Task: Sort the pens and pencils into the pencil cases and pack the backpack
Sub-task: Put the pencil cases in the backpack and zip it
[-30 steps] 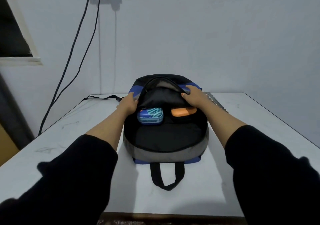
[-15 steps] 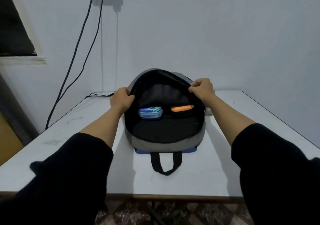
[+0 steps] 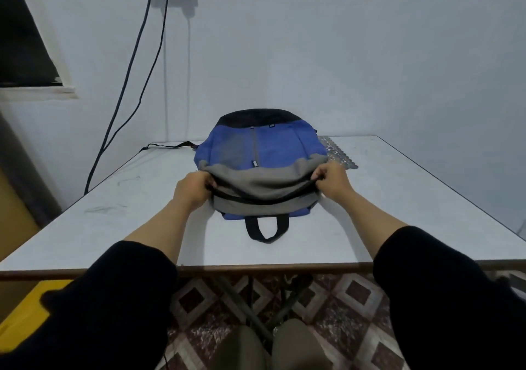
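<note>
- White table (image 3: 398, 213): carries the blue, grey and black fabric backpack (image 3: 264, 147), which lies flat near the middle with its black carry loop (image 3: 266, 230) toward the person.
- Backpack: the grey flap covers the opening and no pencil cases show. Best to line up both zipper edges before zipping.
- Left hand (image 3: 193, 188), right hand (image 3: 331, 183): each grip pinches a flap corner; keep the tension even.
- Toothed metal strip (image 3: 338, 153): just beside the backpack and probably no obstacle.

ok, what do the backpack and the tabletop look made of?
Backpack: looks like woven synthetic fabric, matte; it sags and creases softly along the grey edge. Table: probably laminate over board, smooth with a slight sheen, scuff marks and a brown edge band; the core is not visible.
</note>
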